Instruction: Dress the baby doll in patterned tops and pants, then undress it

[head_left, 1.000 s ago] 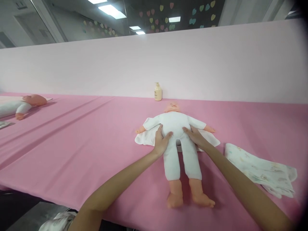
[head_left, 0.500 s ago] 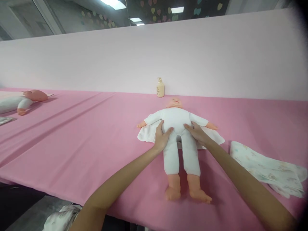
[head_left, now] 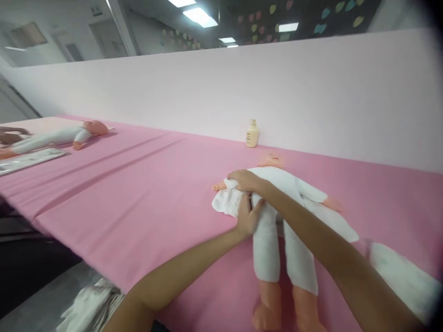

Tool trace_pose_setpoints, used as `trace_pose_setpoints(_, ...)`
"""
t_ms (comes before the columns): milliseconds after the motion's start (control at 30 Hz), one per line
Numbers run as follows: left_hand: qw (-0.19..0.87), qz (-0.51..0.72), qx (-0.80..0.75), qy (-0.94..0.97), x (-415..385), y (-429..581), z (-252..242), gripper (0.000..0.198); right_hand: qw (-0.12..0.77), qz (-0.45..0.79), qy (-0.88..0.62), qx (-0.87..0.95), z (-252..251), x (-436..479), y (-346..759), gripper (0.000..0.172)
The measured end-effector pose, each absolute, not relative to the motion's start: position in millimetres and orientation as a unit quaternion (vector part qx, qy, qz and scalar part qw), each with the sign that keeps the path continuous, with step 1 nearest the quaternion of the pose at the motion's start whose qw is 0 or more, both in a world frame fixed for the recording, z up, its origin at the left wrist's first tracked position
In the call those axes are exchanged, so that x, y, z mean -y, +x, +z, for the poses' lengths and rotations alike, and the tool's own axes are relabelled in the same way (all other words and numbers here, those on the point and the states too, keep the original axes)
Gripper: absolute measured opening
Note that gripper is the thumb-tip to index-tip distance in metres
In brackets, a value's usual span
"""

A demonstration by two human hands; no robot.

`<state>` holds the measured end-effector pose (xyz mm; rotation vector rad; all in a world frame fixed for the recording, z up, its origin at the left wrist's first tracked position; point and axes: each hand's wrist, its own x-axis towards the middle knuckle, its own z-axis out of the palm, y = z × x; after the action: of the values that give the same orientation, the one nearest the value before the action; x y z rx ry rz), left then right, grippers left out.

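A baby doll in a white body suit lies face up on the pink table, on top of a white cloth. My right hand reaches across the doll's body and closes over its arm and the cloth on the left side. My left hand rests against the doll's hip and upper leg, fingers partly curled on the fabric. The doll's bare feet point toward me.
A cream pump bottle stands against the pale pink wall behind the doll. A patterned folded cloth lies at the right. A second doll lies far left beside a flat sheet; someone's hand shows there.
My right hand has left the doll's right hip and crossed over to its left arm. My left hand stayed at the hip. The camera has swung left.
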<state>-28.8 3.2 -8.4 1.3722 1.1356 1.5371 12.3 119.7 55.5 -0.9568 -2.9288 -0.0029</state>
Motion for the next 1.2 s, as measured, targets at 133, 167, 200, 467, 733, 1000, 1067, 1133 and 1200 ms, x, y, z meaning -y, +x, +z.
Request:
trace_pose_setpoints(133, 0.373, 0.577, -0.470, 0.554, -0.7, -30.3, -8.6, 0.036, 0.018, -0.071, -0.309, 0.948, 40.8, -135.0, -1.8, 0.036)
trace_pose_setpoints(167, 0.371, 0.569, -0.480, 0.554, -0.1, -30.6, -9.6, 0.038, 0.050, -0.062, -0.319, 0.945, 39.6, -136.8, -1.5, 0.035)
trace_pose_setpoints(200, 0.371, 0.563, -0.489, 0.554, 0.5, -30.8, -10.9, 0.042, 0.098, -0.039, -0.332, 0.937, 39.9, -137.9, 0.4, 0.033)
trace_pose_setpoints(467, 0.373, 0.502, -0.527, 0.575, -11.3, -39.7, -3.3, 0.043, 0.574, 0.208, -0.462, 0.643, 60.7, -129.2, 38.8, 0.023)
trace_pose_setpoints(733, 0.118, 0.354, -0.710, 0.597, -98.2, -72.5, 26.0, 0.047, 0.619, 0.248, -0.428, 0.610, 61.8, -119.1, 44.2, 0.020)
trace_pose_setpoints(1000, 0.096, 0.147, -0.775, 0.607, -126.7, -68.2, 10.3, 0.086, 0.602, 0.231, -0.426, 0.635, 58.4, -123.8, 42.2, 0.022)
trace_pose_setpoints(1067, 0.105, 0.121, -0.771, 0.617, -128.5, -77.0, 16.3, 0.086, 0.601, 0.232, -0.427, 0.634, 58.4, -123.6, 42.3, 0.022)
trace_pose_setpoints(1133, 0.115, 0.080, -0.763, 0.631, -129.9, -86.3, 24.0, 0.082, 0.597, 0.231, -0.428, 0.637, 58.4, -123.1, 42.9, 0.021)
trace_pose_setpoints(1200, 0.117, 0.036, -0.750, 0.650, -129.8, -92.8, 30.9, 0.077, 0.592, 0.226, -0.430, 0.643, 58.1, -122.4, 43.4, 0.020)
